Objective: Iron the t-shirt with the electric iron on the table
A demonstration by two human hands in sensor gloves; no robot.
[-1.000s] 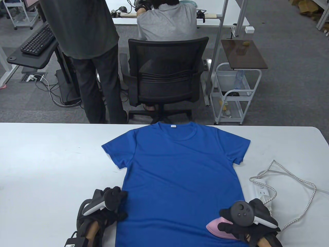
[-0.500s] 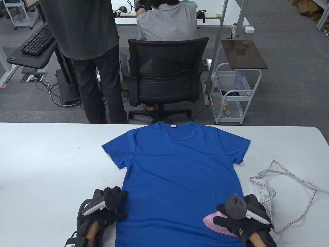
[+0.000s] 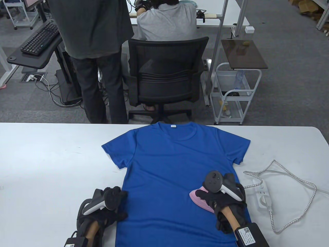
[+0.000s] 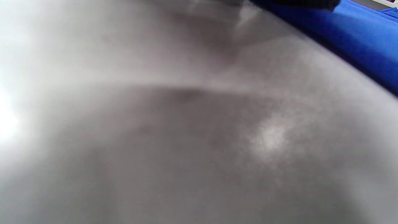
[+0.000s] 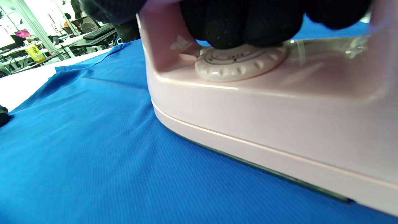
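A blue t-shirt (image 3: 177,164) lies flat on the white table (image 3: 51,154), collar at the far edge. My right hand (image 3: 218,195) grips the handle of a pink electric iron (image 3: 199,196) that rests flat on the shirt's right side. In the right wrist view the iron (image 5: 264,118) sits on the blue cloth (image 5: 77,149) with my gloved fingers (image 5: 242,21) wrapped over its handle above the dial. My left hand (image 3: 113,203) rests at the shirt's lower left edge, fingers curled. The left wrist view is blurred, with a strip of the shirt (image 4: 367,31) at the top right.
A white power strip (image 3: 262,195) lies right of the shirt, with a braided cord (image 3: 295,180) looping across the table. Beyond the far table edge are an office chair (image 3: 164,74), a standing person (image 3: 95,51) and a white cart (image 3: 235,95).
My right hand has slid the iron up the shirt and slightly left, from the lower right hem toward the middle right. The left hand has stayed put. The standing person shifted right.
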